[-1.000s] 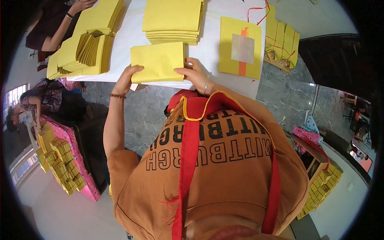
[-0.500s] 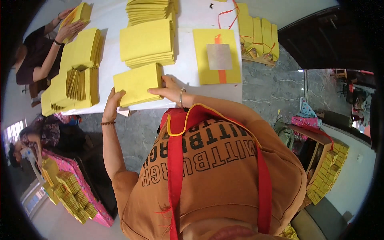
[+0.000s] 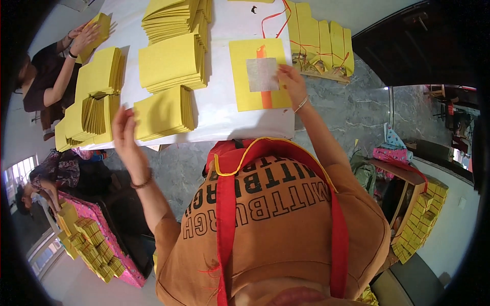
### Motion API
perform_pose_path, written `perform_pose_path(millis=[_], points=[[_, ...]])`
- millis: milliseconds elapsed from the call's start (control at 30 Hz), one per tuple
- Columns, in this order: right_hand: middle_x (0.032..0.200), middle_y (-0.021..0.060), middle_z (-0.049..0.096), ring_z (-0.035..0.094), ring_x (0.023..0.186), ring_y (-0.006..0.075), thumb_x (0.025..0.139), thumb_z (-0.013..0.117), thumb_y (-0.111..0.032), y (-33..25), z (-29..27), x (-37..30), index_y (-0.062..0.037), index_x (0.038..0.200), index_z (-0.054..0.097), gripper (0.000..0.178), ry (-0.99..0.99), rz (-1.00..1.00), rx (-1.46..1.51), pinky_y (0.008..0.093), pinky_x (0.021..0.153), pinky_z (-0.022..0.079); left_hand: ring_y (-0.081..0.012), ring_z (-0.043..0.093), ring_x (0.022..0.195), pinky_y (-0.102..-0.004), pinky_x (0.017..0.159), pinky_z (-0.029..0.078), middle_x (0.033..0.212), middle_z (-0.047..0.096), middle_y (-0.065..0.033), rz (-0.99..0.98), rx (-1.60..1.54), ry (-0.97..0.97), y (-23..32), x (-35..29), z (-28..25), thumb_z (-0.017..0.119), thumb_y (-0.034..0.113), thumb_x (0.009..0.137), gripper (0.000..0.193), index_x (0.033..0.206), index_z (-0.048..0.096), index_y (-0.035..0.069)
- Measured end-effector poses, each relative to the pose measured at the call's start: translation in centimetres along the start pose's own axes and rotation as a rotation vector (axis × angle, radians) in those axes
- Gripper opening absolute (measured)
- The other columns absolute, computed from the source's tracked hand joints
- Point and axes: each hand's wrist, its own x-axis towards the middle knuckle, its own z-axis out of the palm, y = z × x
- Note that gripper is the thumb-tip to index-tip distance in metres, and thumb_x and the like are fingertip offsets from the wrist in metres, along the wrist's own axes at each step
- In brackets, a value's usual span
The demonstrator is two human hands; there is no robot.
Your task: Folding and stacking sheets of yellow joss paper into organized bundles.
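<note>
A stack of yellow paper sheets [image 3: 159,113] lies at the near edge of the white table, its right side fanned out. My left hand [image 3: 125,130] is raised just off the stack's left end, blurred, fingers apart and holding nothing. To the right, a yellow sheet [image 3: 240,76] lies flat, with an orange strip [image 3: 266,100] down its middle and a silvery grey square [image 3: 261,75] on top. Over the sheet's right edge hangs my right hand [image 3: 292,85], fingers loosely bent and apart beside the grey square. Whether the fingertips touch the square, I cannot tell.
More yellow paper stacks [image 3: 171,61] stand farther back and along the left [image 3: 99,71] of the white table [image 3: 217,109]. At the far left, a person's hands [image 3: 84,38] hold a yellow stack. Tied yellow bundles [image 3: 319,43] lie beyond the table's right edge, near red string [image 3: 275,19].
Both hands have let go of the near yellow stack. My left hand has lifted away to its left; my right hand has moved right to the grey square. The view has shifted slightly.
</note>
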Motion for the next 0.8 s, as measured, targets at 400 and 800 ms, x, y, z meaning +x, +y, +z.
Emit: perform_pose_path(millis=[400, 800], points=[[0.089, 0.0118, 0.056, 0.056, 0.081, 0.0218, 0.072, 0.065, -0.026, 3.5, -4.8, 4.4, -0.0011, 0.113, 0.054, 0.050, 0.098, -0.073, -0.685, 0.0330, 0.072, 0.045, -0.0386, 0.043, 0.102, -0.0415, 0.089, 0.036, 0.113, 0.044, -0.0263, 0.025, 0.551, -0.288, -8.5, -1.6, 22.8, 0.065, 0.021, 0.073, 0.072, 0.127, 0.028, -0.008], [0.073, 0.0080, 0.058, 0.057, 0.070, 0.0221, 0.071, 0.066, -0.024, 3.1, -5.0, 4.8, -0.0090, 0.106, 0.060, 0.038, 0.025, 0.033, -0.624, 0.0344, 0.066, 0.045, -0.0249, 0.057, 0.088, -0.0334, 0.076, 0.045, 0.099, 0.056, -0.0162, -0.450, 0.240, -0.213, -9.5, 2.7, 24.5, 0.071, 0.027, 0.067, 0.061, 0.113, 0.045, -0.005]])
